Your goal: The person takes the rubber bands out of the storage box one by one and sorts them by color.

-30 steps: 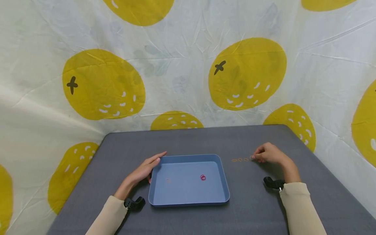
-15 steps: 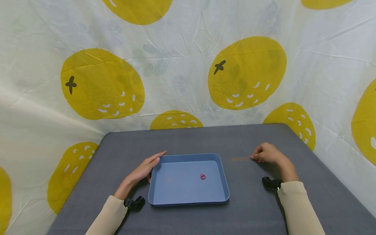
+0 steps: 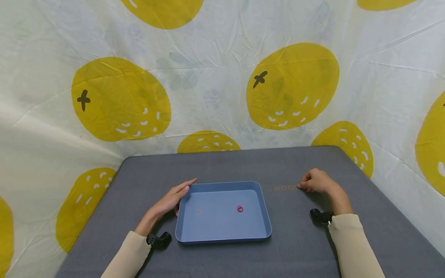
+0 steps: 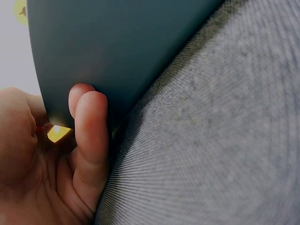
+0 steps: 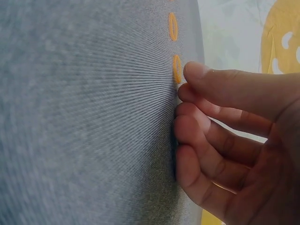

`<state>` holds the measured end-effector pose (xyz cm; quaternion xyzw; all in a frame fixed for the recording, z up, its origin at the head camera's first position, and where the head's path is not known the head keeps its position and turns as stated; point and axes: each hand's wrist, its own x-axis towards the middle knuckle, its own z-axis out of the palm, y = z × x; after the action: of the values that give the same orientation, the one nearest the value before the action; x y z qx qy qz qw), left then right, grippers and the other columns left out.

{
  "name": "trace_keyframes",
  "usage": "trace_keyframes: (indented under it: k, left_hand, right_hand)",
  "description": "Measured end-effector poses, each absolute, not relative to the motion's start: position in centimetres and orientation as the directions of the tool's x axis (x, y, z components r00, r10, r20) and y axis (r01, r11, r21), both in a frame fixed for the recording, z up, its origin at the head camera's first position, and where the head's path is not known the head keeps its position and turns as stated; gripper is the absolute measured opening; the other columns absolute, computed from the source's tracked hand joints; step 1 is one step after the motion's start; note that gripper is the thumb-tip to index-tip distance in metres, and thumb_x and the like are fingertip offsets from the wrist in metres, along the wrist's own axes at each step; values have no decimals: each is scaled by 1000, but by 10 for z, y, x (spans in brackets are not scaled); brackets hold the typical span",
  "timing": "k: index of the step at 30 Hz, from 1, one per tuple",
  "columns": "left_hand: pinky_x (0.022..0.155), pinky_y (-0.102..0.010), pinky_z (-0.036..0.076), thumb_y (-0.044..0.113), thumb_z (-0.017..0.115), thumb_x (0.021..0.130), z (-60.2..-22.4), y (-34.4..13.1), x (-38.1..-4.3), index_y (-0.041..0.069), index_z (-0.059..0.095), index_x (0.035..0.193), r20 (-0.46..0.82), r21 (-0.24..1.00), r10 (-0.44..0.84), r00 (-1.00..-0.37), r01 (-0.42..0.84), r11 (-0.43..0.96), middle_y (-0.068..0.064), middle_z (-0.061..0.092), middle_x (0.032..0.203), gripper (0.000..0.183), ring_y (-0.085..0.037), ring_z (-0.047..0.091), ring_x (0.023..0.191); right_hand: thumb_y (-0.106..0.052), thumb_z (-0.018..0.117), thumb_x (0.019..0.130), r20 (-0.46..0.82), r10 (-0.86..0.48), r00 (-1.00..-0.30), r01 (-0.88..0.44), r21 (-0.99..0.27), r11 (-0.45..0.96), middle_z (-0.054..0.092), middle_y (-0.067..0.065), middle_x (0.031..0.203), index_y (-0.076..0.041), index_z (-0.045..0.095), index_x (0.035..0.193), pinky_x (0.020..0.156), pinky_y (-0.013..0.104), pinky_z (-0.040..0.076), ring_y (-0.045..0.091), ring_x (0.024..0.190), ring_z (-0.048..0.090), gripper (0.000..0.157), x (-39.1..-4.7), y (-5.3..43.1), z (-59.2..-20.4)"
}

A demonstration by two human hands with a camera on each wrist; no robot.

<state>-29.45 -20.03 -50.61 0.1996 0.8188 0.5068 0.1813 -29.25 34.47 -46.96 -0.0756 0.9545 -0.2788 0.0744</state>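
A blue tray (image 3: 222, 240) lies on the grey table. My left hand (image 3: 174, 199) grips its far left corner, thumb over the rim; in the left wrist view its fingers (image 4: 91, 133) press the outer wall. My right hand (image 3: 318, 181) is low over the table right of the tray, thumb and index fingertips together at a small rubber band (image 3: 297, 187), which they mostly hide. This band ends a row of orange rubber bands (image 3: 284, 187). In the right wrist view the nearest orange band (image 5: 176, 69) lies just beyond the thumb tip, the other fingers curled against the cloth.
Inside the tray are red rubber bands (image 3: 240, 209), right of centre, and a pale orange band (image 3: 199, 212) at the left. A white curtain with yellow fruit prints (image 3: 293, 87) hangs behind the grey table (image 3: 222, 260).
The right hand has shifted slightly left, bringing the pinched band closer to the row, and has since stayed almost still. The left hand and tray keep their places.
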Motion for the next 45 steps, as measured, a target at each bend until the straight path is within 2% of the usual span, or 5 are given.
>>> trace_keyframes:
  k: [10, 16, 19, 30, 45]
  left_hand:
    - [44, -48, 52, 38, 33, 106, -503, -202, -292, 38, 32, 149, -92, 901, 509, -856, 146, 408, -7, 33, 154, 43, -27, 57, 49]
    - [44, -49, 52, 42, 33, 105, -502, -202, -291, 35, 32, 150, -83, 902, 511, -855, 154, 403, -6, 30, 156, 46, -26, 63, 67]
    - [44, -49, 52, 43, 33, 104, -502, -203, -291, 36, 32, 150, -83, 901, 513, -855, 156, 405, -6, 29, 156, 46, -26, 64, 68]
    - [45, -50, 53, 41, 34, 105, -504, -201, -292, 36, 31, 150, -82, 899, 521, -850, 163, 407, -4, 31, 155, 45, -27, 60, 55]
    - [43, -47, 52, 41, 33, 105, -507, -201, -292, 36, 33, 149, -83, 903, 510, -856, 152, 402, -8, 33, 154, 44, -27, 57, 48]
  right_hand:
    - [-22, 70, 87, -88, -196, -977, -118, -544, 831, 62, 0, 65, -7, 73, 77, 55, 28, 44, 15, 62, 55, 18, -292, 343, -464]
    - [-23, 69, 88, -89, -225, -970, -134, -574, 808, 66, 2, 71, -6, 73, 85, 56, 27, 45, 13, 64, 56, 17, -292, 341, -460]
    - [-22, 67, 90, -76, -248, -966, -156, -593, 790, 66, 4, 72, -5, 73, 88, 56, 27, 46, 12, 63, 56, 18, -292, 339, -457]
    - [-29, 65, 93, -17, -294, -956, -211, -657, 724, 64, 13, 76, -2, 71, 100, 57, 28, 43, 17, 65, 54, 29, -284, 329, -437]
    - [-31, 66, 92, 106, -324, -940, -316, -626, 713, 69, 2, 82, -9, 71, 100, 63, 28, 52, 10, 71, 62, 24, -269, 304, -405]
